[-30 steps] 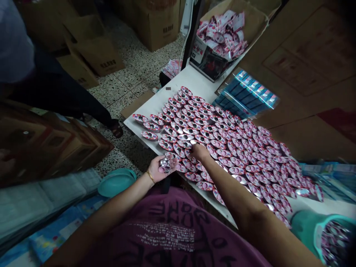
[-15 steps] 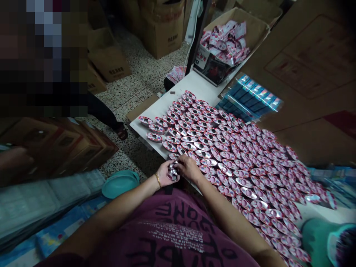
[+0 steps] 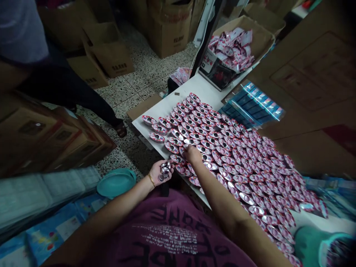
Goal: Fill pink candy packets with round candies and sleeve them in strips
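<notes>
My left hand (image 3: 156, 173) is palm up at the near edge of the white table, cupped around several small round shiny discs (image 3: 165, 171). To its right, my right hand (image 3: 194, 155) reaches over the oval pink-and-white pieces (image 3: 251, 177) standing in close rows on the table. Its fingers are pinched together at the top of one piece, and what they hold is hidden. Pieces near the far left end show a dark round hole in the middle. Many on the right have a pink round centre instead.
On the white table (image 3: 154, 110) stand a carton (image 3: 219, 76) of pink packets and blue wrapped packs (image 3: 254, 102). A green tub (image 3: 307, 241) is at the lower right. Left are a teal basin (image 3: 116, 182), cardboard boxes (image 3: 65, 141) and another person's leg (image 3: 89, 102).
My right hand has left my left hand and moved up and right onto the oval pieces. My left hand has shifted slightly left and opened somewhat, showing more of the discs.
</notes>
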